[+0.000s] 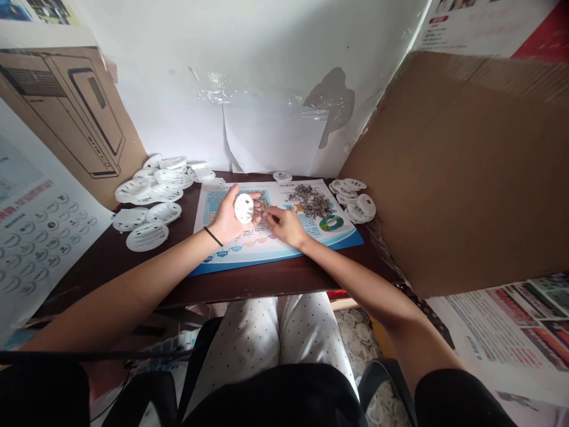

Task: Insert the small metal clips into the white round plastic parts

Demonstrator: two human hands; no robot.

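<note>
From the head camera, the left hand (227, 216) is cupped palm-up, fingers curled around a white slotted plastic disc (244, 209) and holding it tilted up on edge, its face turned toward the other hand, apparently so that the face stays within easy reach. The right hand (283, 226) comes in from the side with its fingers drawn together in a pinch right beside the disc (whatever lies between them, if anything, is too small to tell). A heap of small metal pieces (310, 200) sits on a printed leaflet (271, 249) just past the right hand, likely placed there so that the pieces are a short reach away. The leaflet lies in the middle of a dark wooden worktop (111, 279), directly under both hands. More white slotted discs are grouped on either side of it, a large cluster (149, 187) to the left and a smaller one (353, 198) to the right, which keeps them off the leaflet. A cardboard sheet (448, 160) stands propped at the right edge of the worktop, and a black wristband (213, 236) circles the left wrist
</note>
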